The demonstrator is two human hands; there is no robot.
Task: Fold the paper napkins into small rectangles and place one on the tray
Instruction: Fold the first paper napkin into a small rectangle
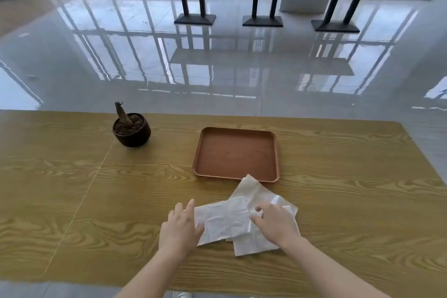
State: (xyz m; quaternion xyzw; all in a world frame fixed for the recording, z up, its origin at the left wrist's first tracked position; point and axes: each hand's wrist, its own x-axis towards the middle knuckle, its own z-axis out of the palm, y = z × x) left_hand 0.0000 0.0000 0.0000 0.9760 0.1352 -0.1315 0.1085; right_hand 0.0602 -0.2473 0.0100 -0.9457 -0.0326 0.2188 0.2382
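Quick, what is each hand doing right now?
Left hand: open, flat on the paper napkins.
Right hand: open, fingers pressing the napkins, gripping nothing.

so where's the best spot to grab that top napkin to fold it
Probably its free left edge, beside the left hand, coming from the left. The napkin lies flat and unfolded, and that edge overhangs nothing, while the right hand pins the right end over the other napkins.

Both hands, left (pixel 180 227) and right (pixel 275 222), press on overlapping paper napkins (pixel 227 218) just below the tray (pixel 235 153)
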